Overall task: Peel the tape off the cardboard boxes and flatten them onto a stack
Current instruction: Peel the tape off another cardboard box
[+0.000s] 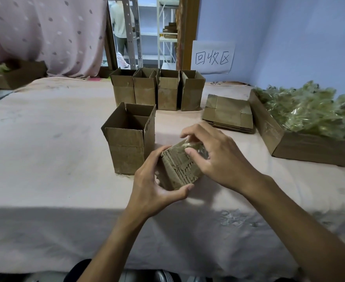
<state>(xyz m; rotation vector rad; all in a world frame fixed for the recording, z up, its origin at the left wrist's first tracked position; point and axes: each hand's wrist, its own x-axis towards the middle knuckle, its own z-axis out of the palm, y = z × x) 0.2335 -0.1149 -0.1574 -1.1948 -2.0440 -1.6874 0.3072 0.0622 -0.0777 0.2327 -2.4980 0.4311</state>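
A white paper sign (212, 57) stuck on the blue wall (289, 37) bears three handwritten black characters: 回收区. No other text is legible.

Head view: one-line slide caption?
Tape removal: left hand grips a cardboard box while right hand pinches its clear tape, flattened stack beyond.

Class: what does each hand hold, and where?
Left hand grips the cardboard box by its near end; right hand pinches tape at its far edge.
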